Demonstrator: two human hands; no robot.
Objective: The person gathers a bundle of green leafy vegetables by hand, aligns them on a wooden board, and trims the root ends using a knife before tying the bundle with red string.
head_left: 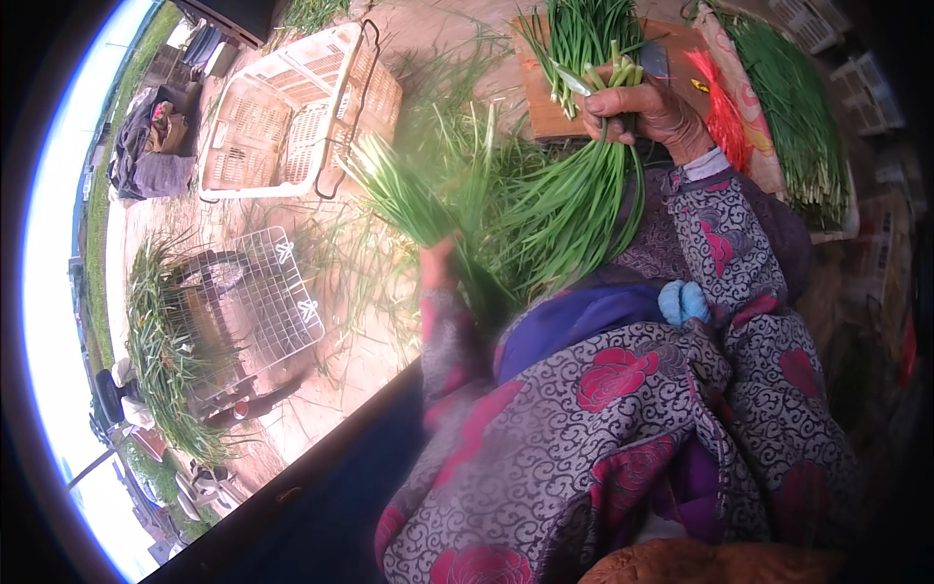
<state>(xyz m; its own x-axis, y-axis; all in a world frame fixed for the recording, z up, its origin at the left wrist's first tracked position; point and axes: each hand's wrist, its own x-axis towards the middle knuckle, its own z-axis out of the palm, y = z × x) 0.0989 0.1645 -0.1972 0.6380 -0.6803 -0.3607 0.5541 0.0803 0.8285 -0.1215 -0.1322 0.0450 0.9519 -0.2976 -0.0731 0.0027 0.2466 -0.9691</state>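
My left hand is smeared by motion, its fingers closed round a bunch of green chives whose pale stem ends point up and left. Farther right, my right hand grips another bunch of chives, with thick stem ends above the fist and long leaves drooping toward my lap. A pale, pointed blade, seemingly of a small knife, juts out beside the right thumb; its handle is hidden. Just beyond that hand, more chives lie on a wooden board.
A cream plastic crate sits at the far left. Nearer, a wire rack stands beside a heap of greens. Red ties lie right of the board, next to a large chive pile. Loose leaves litter the ground.
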